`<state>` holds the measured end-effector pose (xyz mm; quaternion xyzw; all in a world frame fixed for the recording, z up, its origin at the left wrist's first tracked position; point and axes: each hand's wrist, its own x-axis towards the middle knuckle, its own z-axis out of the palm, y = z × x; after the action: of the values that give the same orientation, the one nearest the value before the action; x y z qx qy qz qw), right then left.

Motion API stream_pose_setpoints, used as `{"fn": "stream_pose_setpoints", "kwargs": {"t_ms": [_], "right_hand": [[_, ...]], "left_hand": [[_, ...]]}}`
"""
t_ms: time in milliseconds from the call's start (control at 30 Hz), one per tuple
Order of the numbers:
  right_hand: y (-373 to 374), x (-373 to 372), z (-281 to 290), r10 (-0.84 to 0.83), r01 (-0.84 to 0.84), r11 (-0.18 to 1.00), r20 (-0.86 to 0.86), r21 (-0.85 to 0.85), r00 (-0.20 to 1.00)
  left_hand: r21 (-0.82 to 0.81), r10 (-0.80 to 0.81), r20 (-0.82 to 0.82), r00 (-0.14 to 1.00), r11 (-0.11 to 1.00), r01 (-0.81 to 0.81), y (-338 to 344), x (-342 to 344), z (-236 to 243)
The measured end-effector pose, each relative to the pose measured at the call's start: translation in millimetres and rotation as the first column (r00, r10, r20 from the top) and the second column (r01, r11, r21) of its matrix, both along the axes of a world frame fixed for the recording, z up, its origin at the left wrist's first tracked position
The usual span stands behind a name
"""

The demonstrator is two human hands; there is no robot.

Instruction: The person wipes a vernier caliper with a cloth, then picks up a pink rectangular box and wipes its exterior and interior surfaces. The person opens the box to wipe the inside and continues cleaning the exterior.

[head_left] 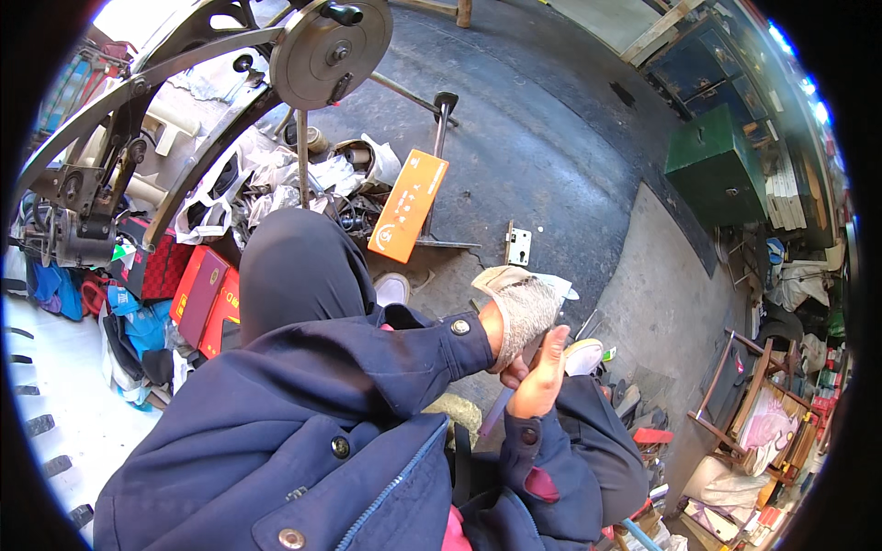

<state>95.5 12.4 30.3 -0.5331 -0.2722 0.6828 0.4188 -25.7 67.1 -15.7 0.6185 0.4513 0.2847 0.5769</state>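
Observation:
A beige piece with a fleecy inner side (528, 303), perhaps the lining of a shoe, is held in front of me. My left hand (492, 332) reaches into or under it; most of its fingers are covered. Just below, my right hand (540, 384) is closed, its thumb up along the piece's lower edge. Whatever lies within its curled fingers is hidden. A thin purple strip (496, 410) shows under my hands. A pale pointed flap (562, 286) stands out at the piece's far right end.
A hand-cranked machine with a round metal wheel (333, 53) stands at the far left. Near its foot lie an orange box (409, 207), a metal lock case (517, 246) and a heap of scraps. To the right are a green metal box (717, 165) and a wooden folding chair (763, 404).

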Motion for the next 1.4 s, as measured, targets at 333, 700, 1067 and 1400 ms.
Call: {"fn": "stream_pose_setpoints", "kwargs": {"t_ms": [333, 700, 1067, 1400], "right_hand": [[5.0, 11.6, 10.1, -0.036, 0.030, 0.998, -0.134, -0.047, 0.990], [-1.7, -3.2, 7.8, 0.071, -0.070, 0.996, -0.021, 0.063, 0.997], [9.0, 12.1, 18.9, -0.040, 0.015, 0.992, -0.206, -0.124, 0.978], [13.2, 19.4, 17.5, -0.025, -0.020, 0.991, -0.330, -0.134, 0.944]], "left_hand": [[-0.130, 0.097, 0.464, 0.881, 0.991, -0.040, -10.9, 11.9, -9.0], [-0.068, -0.032, 0.044, 0.999, 0.997, 0.035, 0.4, -8.6, 22.5], [-0.369, -0.150, 0.493, 0.857, 0.856, 0.362, 0.4, 12.4, -8.6], [-0.682, 0.434, 0.707, 0.559, 0.628, 0.375, -2.9, 20.2, -20.1]]}}
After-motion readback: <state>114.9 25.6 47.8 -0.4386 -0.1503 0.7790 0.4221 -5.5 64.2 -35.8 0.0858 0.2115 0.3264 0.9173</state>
